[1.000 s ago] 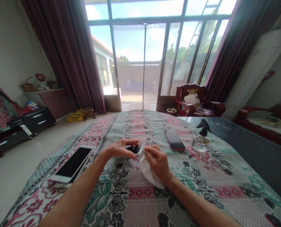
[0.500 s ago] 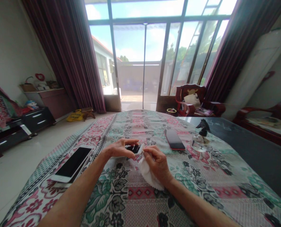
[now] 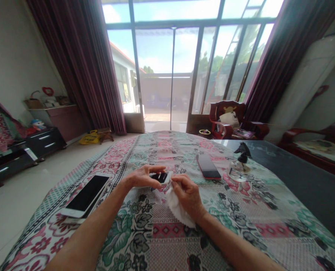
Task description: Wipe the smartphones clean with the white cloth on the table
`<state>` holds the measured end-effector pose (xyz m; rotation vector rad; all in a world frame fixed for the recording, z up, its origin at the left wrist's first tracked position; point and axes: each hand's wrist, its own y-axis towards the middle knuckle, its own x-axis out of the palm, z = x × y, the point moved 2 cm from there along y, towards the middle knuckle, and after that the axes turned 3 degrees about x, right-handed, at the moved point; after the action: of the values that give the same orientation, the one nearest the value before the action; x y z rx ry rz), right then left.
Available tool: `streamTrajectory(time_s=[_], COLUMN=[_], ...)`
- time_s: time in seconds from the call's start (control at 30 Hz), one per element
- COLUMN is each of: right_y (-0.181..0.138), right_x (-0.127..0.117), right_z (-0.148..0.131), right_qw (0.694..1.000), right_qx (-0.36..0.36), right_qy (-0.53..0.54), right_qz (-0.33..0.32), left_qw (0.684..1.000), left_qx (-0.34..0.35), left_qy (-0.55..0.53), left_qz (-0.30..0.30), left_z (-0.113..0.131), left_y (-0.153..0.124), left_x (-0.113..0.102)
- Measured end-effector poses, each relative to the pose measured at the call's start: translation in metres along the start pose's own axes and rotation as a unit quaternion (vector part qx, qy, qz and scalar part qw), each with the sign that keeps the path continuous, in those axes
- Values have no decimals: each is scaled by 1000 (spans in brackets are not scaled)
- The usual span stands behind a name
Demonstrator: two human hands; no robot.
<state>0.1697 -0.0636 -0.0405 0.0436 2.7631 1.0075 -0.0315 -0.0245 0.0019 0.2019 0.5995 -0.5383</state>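
around mid-surface (image 3: 167, 250), l hand (image 3: 140, 178) grips the white-framed smartphone (image 3: 161, 177) by its long edges, r hand (image 3: 187, 192) pinching a white cloth (image 3: 176, 205) at its right end. phone's prob light, stiff, slick, w/ fragile glass; best held by the sides, i'd say.

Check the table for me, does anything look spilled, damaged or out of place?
No spill or damage shows on the tablecloth. One mildly untidy spot: at left, the white phone lies askew on another flat item, whose edge sticks out beneath it. The held device and white cloth look ordinary.
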Motion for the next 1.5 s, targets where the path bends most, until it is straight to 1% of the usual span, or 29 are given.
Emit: streamTrajectory(time_s=[0.13, 0.3, 0.4, 0.67, 0.93, 1.0, 1.13, 1.2, 1.3, 1.37, 1.43, 1.5], right_y=[3, 0, -1, 2, -1, -1, 1, 1, -1, -1, -2, -1], right_x=[-2, 0, 1, -1, 0, 0, 0, 0, 0, 2, 3, 3], right_z=[5, -8, -14, 4, -10, -8, 2, 4, -3, -9, -11, -9], right_qw=[1000, 1000, 999, 1000, 1000, 1000, 1000, 999, 1000, 1000, 999, 999], right_qx=[12, -28, -34, 20, -25, -20, 19, 26, 7, -4, 0, 18], right_qy=[-9, -6, -7, -17, -10, -8, -13, -14, 1, 18, 29, 27], right_qz=[9, 0, -9, 10, -15, -12, 8, 12, 0, -24, -41, -32], left_qw=[1000, 1000, 1000, 999, 1000, 1000, 1000, 1000, 1000, 1000, 997, 992], left_qx=[9, 9, 3, 29, -3, -5, 9, 14, 11, 11, 16, 25], left_qy=[12, 3, -2, 29, 13, 16, 21, 18, 4, -21, -66, -116], left_qz=[-7, -2, 3, -4, 9, 10, 5, 3, 5, 17, 28, 34], left_z=[0, -8, -11, -3, 0, 0, 0, -2, -8, -12, -14, -15], left_y=[0, 2, 3, 0, 0, 0, 0, 1, 2, 2, 2, 1], left_x=[1, -1, -2, 0, 0, 0, 2, 2, 1, -2, -5, -7])
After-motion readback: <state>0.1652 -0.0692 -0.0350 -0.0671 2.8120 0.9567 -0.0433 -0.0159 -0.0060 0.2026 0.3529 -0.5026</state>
